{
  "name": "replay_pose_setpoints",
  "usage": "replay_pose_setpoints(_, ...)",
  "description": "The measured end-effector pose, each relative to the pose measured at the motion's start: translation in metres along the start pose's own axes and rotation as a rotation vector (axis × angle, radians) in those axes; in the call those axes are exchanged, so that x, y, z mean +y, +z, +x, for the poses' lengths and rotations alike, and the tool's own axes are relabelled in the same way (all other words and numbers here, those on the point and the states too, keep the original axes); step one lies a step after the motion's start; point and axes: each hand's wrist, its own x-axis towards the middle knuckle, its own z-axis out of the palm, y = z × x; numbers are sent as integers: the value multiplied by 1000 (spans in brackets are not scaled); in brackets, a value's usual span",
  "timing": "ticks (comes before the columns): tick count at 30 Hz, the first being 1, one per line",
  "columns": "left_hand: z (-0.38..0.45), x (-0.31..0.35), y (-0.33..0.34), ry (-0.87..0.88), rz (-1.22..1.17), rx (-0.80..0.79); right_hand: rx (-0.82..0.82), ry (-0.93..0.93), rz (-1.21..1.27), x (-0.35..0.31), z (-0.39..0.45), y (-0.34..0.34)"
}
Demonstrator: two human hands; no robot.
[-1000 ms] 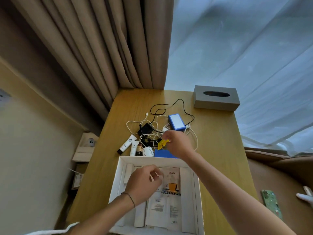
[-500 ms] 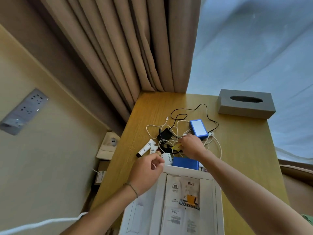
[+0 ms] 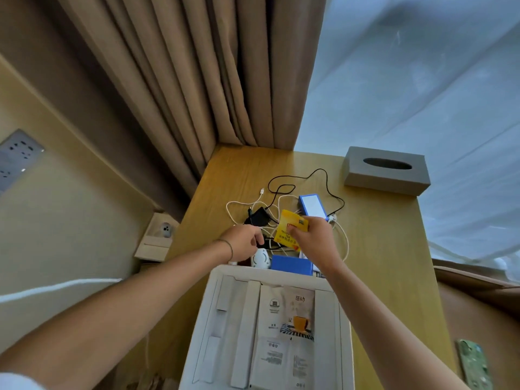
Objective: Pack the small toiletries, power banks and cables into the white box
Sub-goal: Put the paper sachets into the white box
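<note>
The white box [image 3: 211,308] lies open at the desk's near edge, with paper sachets [image 3: 287,319] and white tubes inside. Just beyond it sits a pile: a blue power bank with a white face [image 3: 313,205], a second blue block [image 3: 291,264], a round white item [image 3: 260,258], a black adapter [image 3: 259,215], white cables [image 3: 345,237] and a black cable [image 3: 281,187]. My right hand [image 3: 316,242] holds a yellow tea sachet [image 3: 289,229] lifted above the pile. My left hand [image 3: 242,241] reaches down onto the pile's left side, fingers curled; what lies under it is hidden.
A grey tissue box [image 3: 387,170] stands at the desk's far right corner. Beige curtains [image 3: 197,80] hang behind the desk. A phone in a green case [image 3: 474,361] lies on the seat to the right. The left wall carries sockets [image 3: 17,159].
My right hand has lifted the yellow sachet out of the pile. My left hand has left the box and moved forward onto the pile's left side. The view tilted up.
</note>
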Motion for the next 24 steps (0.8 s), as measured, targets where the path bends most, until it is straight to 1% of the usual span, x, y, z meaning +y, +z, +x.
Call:
replay_pose_setpoints(5,24,2,10,225,431,-120,55,92,183,-6,-39,1)
replay_pose_setpoints(7,30,4,14,334,611,-169,48,111,176,-5,-56,3)
replay_pose_setpoints(9,36,7,19,415,730,-195,62,120,147,-2,-71,5)
replay_pose_setpoints(12,42,11,23,464,778,-215,111,151,120,4,-87,5)
replay_pose_setpoints(15,49,9,23,503,811,-228,113,197,159,10,-99,8)
replay_pose_setpoints(19,50,0,25,547,834,-187,84,196,247,16,-109,13)
replay_pose_setpoints(21,49,-7,27,563,826,-159,106,222,295,19,-115,16)
replay_pose_setpoints(24,45,-13,26,574,811,-131,128,260,276,26,-128,19)
